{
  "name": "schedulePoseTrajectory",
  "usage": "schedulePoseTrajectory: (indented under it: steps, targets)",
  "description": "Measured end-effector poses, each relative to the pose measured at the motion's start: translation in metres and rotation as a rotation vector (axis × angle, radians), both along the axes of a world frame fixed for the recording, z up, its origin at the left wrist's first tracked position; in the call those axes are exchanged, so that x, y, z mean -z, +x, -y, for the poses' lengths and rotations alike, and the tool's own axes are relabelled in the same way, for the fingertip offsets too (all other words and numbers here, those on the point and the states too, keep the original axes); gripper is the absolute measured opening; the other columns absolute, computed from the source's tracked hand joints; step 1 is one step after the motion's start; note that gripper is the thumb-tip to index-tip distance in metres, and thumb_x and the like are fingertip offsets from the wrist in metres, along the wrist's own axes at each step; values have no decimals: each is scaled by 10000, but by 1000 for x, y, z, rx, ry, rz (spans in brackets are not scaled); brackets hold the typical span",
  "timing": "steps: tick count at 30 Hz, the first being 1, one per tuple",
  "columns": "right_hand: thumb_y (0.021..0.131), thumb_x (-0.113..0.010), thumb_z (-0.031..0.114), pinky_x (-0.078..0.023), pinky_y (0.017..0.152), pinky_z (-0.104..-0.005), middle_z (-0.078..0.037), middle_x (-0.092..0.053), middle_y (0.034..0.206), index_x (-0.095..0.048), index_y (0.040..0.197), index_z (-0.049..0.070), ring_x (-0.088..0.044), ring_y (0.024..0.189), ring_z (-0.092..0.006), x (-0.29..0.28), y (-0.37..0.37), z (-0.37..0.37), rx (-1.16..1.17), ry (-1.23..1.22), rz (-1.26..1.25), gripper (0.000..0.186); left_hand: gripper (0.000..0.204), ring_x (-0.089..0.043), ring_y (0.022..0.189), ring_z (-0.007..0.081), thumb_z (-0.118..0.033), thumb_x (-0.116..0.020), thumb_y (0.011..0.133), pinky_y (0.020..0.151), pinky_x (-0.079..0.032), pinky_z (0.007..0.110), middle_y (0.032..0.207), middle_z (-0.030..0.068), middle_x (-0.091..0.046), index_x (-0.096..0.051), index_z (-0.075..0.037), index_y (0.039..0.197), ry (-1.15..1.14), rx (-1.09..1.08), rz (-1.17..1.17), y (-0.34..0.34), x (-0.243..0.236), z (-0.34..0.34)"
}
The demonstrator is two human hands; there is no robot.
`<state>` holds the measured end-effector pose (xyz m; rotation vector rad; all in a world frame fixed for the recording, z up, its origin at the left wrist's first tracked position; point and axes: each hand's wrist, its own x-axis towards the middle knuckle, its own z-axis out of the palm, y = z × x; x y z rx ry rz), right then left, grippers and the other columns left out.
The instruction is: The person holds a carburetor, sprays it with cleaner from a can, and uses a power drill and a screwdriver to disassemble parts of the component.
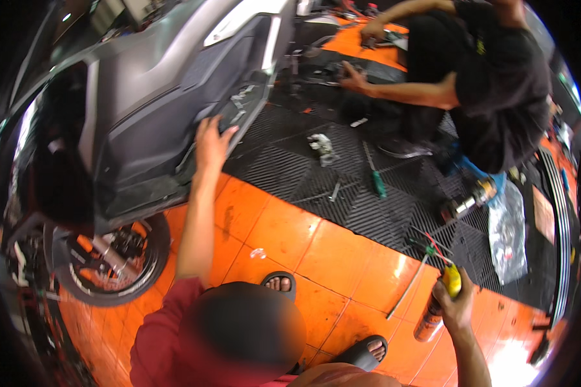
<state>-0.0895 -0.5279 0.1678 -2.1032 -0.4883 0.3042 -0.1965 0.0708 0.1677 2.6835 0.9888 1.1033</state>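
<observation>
My left hand (212, 140) rests on the footboard edge of a grey and black scooter (174, 97), fingers apart and thumb spread. Nothing is held in it. My right hand (457, 300) is closed round a spray can (428, 320) with a yellow spray head (452, 281); a thin red straw sticks out from it toward the mat. The can is held low over the orange tiles, at the right. Just left of it lies a long thin screwdriver (411, 284) with a green handle, from the tiles to the mat's edge.
On the black ribbed mat (277, 161) lie a green-handled screwdriver (376, 174), a bolt (334, 191), a crumpled rag (323, 148), a power tool (469, 201) and a clear plastic bag (508, 232). A co-worker (497, 84) squats at the far right, hands over parts. A wheel (110, 258) stands left.
</observation>
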Motion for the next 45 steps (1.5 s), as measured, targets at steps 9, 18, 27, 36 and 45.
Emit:
schedulePoseTrajectory:
  steps: [9,18,27,36,45]
  targets:
    - [814,-747,164,-514,741,-381,-132,-635,872,-643,1065,-9,-632,795,-233,-25,3,-57,-190,-44,59,322,481,-644,828,170,-528,-523,1018,731,-499,303,950,23,-675,-659,-77,1114,-1870,693,586,71,13,144]
    - [819,-713,353,-512,783,-496,-191,-673,892,-663,994,2,-666,847,-398,-11,10,-74,-195,-27,77,396,527,-517,1083,119,-520,-464,1063,985,-404,283,1176,22,-581,-610,-49,1251,-1462,892,163,121,74,281]
    - [814,-694,359,-504,744,-491,-223,-668,828,-654,910,-22,-652,787,-406,19,19,-66,-87,-10,-18,395,552,-431,1328,187,-496,-394,1087,1160,-293,330,1433,48,-500,-517,-80,1429,-1323,952,-26,115,104,298]
    - [843,-677,432,-521,749,-434,-189,-699,831,-680,1023,-29,-677,754,-302,43,39,-60,25,92,-196,494,497,-485,1154,182,-414,-439,1085,988,-474,318,1333,81,-414,-481,-62,1434,-1067,1065,-28,128,127,304]
    - [835,-685,431,-519,740,-429,-186,-700,831,-677,1024,-32,-674,750,-280,50,46,-58,30,88,-208,501,524,-505,1116,166,-431,-478,1064,935,-514,298,1316,79,-421,-492,-42,1415,-1067,1109,1,129,134,306]
